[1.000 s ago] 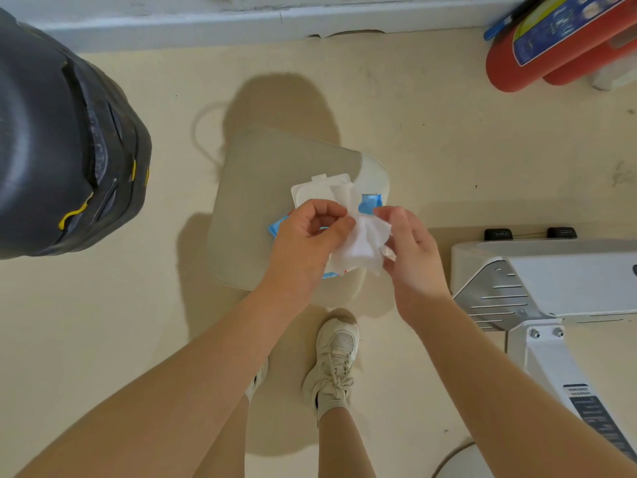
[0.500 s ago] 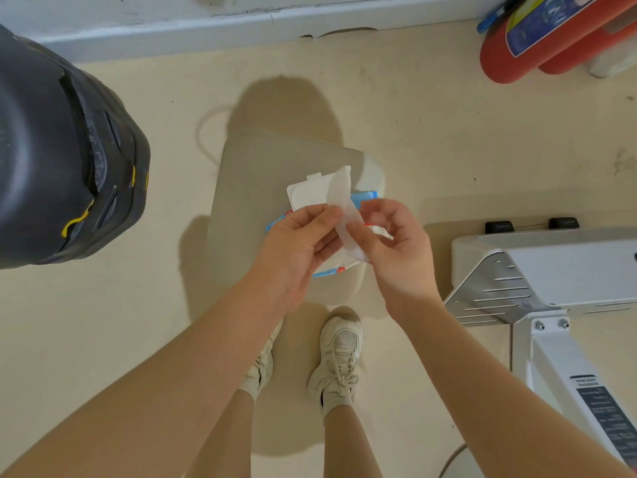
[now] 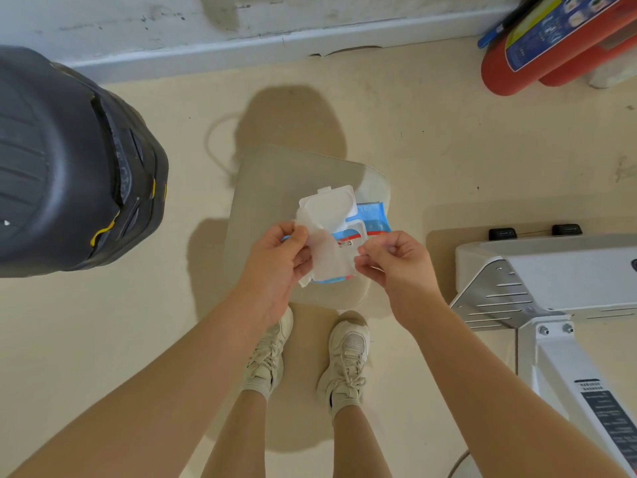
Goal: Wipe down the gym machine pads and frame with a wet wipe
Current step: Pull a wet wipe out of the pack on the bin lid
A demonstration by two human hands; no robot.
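A white wet wipe (image 3: 325, 253) is stretched flat between my two hands above a beige seat pad (image 3: 275, 188). My left hand (image 3: 275, 257) pinches its left edge and my right hand (image 3: 393, 260) pinches its right edge. Under the wipe lies the blue wipe pack (image 3: 370, 220) on the pad, its white flip lid (image 3: 327, 205) standing open. The white machine frame (image 3: 551, 270) stands at the right. A black padded part (image 3: 62, 167) with yellow marks fills the left side.
Red cylinders (image 3: 537, 39) with a blue label lie on the floor at the top right by the wall's skirting. My two feet in pale sneakers (image 3: 344, 360) stand just before the seat pad. Bare beige floor lies around them.
The bunched wipe has been pulled apart and spread flat as my hands moved away from each other. The pack's label shows now beneath it.
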